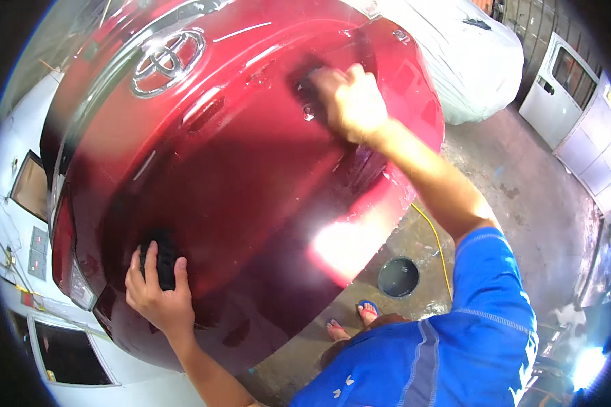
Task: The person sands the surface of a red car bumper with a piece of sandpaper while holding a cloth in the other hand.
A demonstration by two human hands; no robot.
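Note:
A glossy red car body [231,169] fills the middle of the view, with a chrome emblem [168,62] at upper left and wet-looking spots on its paint. My left hand [156,292] grips a black ridged block [164,264] resting against the lower-left part of the panel. My right hand [353,102], smeared by motion, is closed on a dark object [309,81] high on the right of the panel. The dark object is too blurred to make out.
A covered vehicle [475,61] stands behind at upper right, near a loose white door [557,88]. A dark bucket [398,277] and a yellow hose or cord [432,230] lie on the wet floor [502,183], by my sandalled feet. A white vehicle body [115,386] is at lower left.

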